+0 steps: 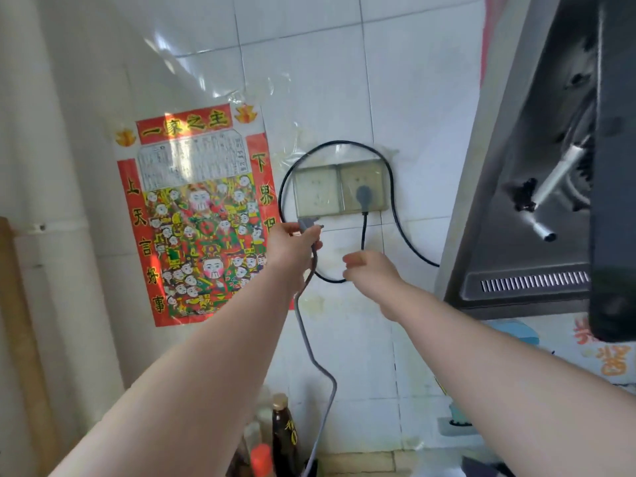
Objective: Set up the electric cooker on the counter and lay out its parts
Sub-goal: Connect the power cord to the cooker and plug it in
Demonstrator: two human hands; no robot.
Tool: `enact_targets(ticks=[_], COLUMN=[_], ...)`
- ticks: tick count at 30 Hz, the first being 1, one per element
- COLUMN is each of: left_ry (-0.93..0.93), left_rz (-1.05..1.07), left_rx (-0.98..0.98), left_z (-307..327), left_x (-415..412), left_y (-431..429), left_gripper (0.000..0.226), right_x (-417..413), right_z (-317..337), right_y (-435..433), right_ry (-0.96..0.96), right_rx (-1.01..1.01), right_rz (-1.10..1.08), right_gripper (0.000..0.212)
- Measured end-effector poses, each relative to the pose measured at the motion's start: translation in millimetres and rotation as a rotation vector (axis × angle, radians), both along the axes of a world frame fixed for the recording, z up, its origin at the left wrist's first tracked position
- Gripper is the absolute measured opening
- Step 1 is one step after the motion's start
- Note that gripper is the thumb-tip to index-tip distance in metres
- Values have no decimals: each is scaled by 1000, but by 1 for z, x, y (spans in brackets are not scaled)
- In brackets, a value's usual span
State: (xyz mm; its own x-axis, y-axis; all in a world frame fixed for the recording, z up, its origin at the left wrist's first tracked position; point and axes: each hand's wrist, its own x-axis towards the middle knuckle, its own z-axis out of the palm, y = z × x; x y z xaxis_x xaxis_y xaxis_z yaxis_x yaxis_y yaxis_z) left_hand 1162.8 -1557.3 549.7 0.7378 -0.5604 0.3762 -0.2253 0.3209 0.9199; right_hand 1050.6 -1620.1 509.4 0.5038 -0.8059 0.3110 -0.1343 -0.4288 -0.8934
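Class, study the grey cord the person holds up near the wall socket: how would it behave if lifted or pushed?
Probably floppy: below the left hand the grey cord hangs in loose bends. Likely light, since that hand, gripping its plug, holds it up. Pushed, it would probably swing or buckle rather than slide stiffly.

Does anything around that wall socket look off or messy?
Yes. The black cord loops slackly right round the socket plate, passing beside the grey plug held in the left hand. The plate's covers look yellowed and grimy.
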Motion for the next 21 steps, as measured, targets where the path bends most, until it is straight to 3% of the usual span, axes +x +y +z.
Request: enact_targets(ticks=[3,7,12,17,21], left_ry=[-159,-184,-153,-159,-160], left_rz=[76,199,224,207,192], left_rx=[45,41,58,66,63], left_z=[14,26,26,23,22], left_x=[21,43,63,69,71], left_y=[-13,-21,-27,-27,-25], left_gripper=[27,35,31,31,31], right_x=[21,46,76,87,84], right_z=[31,57,70,75,80], right_y=[-10,-17,-16,-23,-17], right_ry=[-12,-27,-184,-439,-608], right_rx=[-44,-50,259,486,627], right_rz=[-3,32,54,111,160], right_gripper=[46,52,59,48,15])
